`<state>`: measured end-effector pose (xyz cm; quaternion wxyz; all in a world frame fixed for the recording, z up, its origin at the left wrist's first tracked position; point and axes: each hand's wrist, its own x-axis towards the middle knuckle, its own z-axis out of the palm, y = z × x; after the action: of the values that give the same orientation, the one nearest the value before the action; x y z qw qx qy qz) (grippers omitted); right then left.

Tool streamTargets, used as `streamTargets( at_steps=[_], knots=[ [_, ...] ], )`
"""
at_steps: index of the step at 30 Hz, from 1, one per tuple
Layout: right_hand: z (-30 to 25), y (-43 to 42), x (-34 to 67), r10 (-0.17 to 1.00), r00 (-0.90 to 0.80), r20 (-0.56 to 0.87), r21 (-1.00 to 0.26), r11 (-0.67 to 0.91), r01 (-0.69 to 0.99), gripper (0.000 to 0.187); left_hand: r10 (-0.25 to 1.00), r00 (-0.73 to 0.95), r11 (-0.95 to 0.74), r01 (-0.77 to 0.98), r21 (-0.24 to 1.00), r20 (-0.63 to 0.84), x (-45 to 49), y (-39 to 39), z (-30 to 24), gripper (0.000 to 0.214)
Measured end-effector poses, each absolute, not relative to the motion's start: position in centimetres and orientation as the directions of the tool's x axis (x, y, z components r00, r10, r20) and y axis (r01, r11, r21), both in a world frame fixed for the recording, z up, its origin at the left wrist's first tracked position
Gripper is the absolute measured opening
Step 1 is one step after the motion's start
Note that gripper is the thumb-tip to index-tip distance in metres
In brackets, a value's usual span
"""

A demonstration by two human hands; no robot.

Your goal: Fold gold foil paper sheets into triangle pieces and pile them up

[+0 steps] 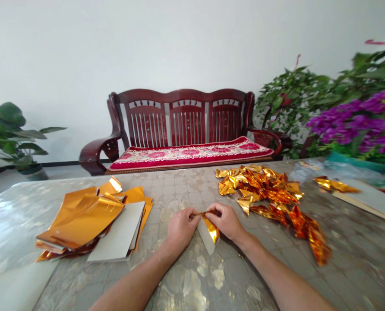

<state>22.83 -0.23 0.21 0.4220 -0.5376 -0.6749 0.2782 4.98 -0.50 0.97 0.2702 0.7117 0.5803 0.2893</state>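
My left hand (181, 226) and my right hand (225, 221) meet at the middle of the table (186, 190). Both pinch one gold foil sheet (209, 233), partly folded, its white back showing on the left side. The fingers of each hand are closed on its top edge. A stack of flat gold foil sheets (89, 220) lies to the left of my left hand, some turned white side up. A pile of folded gold foil pieces (270, 194) lies to the right, beyond my right hand, trailing toward the near right.
A dark red wooden bench (182, 125) with a red cushion stands behind the table. Potted plants with purple flowers (357, 121) crowd the right side. A green plant (11, 138) stands at far left. More foil and a flat board (370, 194) lie at the table's right edge.
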Motion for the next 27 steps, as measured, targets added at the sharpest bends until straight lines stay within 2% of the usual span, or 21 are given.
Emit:
streamTargets(
  at_steps=[9,12,21,24,27],
  knots=[
    [0.5,-0.7,22.8,0.888,-0.11,0.446,-0.703,0.424,0.572,0.009,0.985,0.152,-0.166,0.719,0.675,0.08,5.0,-0.5,1.3,0.022],
    [0.6,-0.8,22.8,0.884,-0.12,0.451,-0.69,0.431,0.582,0.009,0.986,0.153,-0.16,0.715,0.681,0.071,5.0,-0.4,1.3,0.021],
    [0.7,-0.5,22.7,0.952,-0.034,0.304,-0.819,0.28,0.501,0.011,0.977,0.169,-0.205,0.563,0.8,0.131,4.8,0.4,0.1,0.029],
    [0.6,-0.3,22.8,0.96,0.043,0.277,-0.894,0.241,0.376,0.015,0.966,0.197,-0.24,0.463,0.853,0.166,4.8,0.4,0.3,0.041],
    [0.5,-0.1,22.8,0.964,0.122,0.237,-0.955,0.207,0.213,0.021,0.95,0.24,-0.276,0.348,0.896,0.199,4.6,0.2,0.7,0.045]
  ],
)
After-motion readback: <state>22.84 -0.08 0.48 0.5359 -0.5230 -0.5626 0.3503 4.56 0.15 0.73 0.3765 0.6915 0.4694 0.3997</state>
